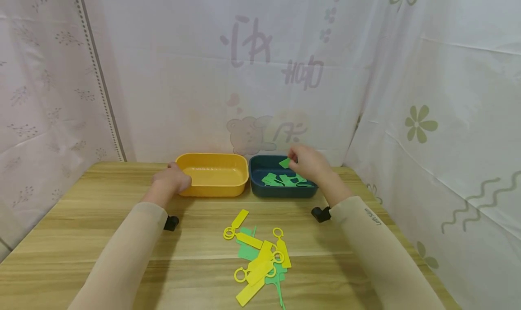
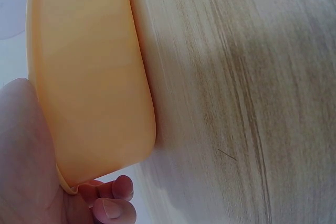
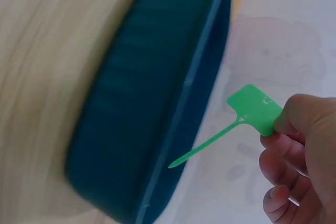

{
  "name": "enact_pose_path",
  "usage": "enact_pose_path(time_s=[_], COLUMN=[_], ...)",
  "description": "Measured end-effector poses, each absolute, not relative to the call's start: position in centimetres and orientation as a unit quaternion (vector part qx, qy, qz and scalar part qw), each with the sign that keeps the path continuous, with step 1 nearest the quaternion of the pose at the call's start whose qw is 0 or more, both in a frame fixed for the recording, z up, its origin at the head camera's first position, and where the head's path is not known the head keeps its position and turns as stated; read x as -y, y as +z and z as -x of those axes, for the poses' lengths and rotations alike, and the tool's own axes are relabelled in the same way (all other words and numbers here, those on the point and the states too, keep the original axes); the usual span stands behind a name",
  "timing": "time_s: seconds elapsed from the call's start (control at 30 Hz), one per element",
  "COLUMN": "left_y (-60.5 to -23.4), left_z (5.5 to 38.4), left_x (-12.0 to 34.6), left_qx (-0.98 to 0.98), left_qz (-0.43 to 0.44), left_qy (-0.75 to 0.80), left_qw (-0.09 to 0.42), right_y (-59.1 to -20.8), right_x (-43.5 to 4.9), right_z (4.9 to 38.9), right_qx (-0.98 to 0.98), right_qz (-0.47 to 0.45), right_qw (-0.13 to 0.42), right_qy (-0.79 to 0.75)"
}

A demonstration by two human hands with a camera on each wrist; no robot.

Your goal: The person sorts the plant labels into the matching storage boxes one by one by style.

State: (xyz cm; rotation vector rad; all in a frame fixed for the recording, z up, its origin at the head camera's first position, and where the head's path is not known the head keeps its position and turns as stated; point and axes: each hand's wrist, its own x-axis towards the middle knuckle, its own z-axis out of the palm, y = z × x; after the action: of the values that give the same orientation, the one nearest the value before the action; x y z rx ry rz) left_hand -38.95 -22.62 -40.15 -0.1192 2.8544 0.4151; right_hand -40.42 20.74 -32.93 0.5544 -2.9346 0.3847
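Note:
A green tag (image 3: 255, 109) with a thin pointed tail is pinched between the thumb and fingers of my right hand (image 1: 308, 163), above the dark blue bin (image 1: 285, 192). Inside that bin lie several green tags (image 1: 286, 180). At the left end of the yellow bin (image 1: 213, 191), my left hand (image 1: 171, 180) grips the rim; in the left wrist view its fingertips (image 2: 113, 209) curl around the corner. On the table, a loose pile mixes yellow ring tags (image 1: 260, 267) with green tags (image 1: 247, 252) partly hidden under them.
The two bins stand side by side at the back of the wooden table (image 1: 195, 274). A patterned white curtain (image 1: 171, 75) hangs behind and on both sides. Black wrist devices (image 1: 321, 214) show beside both forearms.

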Motion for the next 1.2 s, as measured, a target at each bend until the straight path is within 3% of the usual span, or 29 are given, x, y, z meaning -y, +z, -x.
enact_pose_path(time_s=[0.33, 0.8, 0.9, 1.2], left_y=[-40.1, -40.1, -40.0, -39.6], left_z=[39.0, 38.9, 38.8, 38.5], left_x=[22.5, 22.5, 22.5, 22.3], left_qx=[-0.98, -0.981, -0.981, -0.981], left_qz=[0.039, 0.039, 0.038, 0.042], left_qy=[0.146, 0.139, 0.139, 0.14], left_qw=[0.127, 0.13, 0.129, 0.127], right_y=[-35.1, -36.1, -36.9, -39.6], right_x=[-21.1, -15.5, -14.3, -12.6], right_z=[40.2, 34.7, 33.8, 31.7], right_qx=[0.977, 0.95, 0.944, 0.916], right_qz=[-0.177, -0.305, -0.329, -0.375], right_qw=[0.075, 0.044, 0.016, -0.139], right_qy=[0.09, 0.048, 0.04, 0.031])
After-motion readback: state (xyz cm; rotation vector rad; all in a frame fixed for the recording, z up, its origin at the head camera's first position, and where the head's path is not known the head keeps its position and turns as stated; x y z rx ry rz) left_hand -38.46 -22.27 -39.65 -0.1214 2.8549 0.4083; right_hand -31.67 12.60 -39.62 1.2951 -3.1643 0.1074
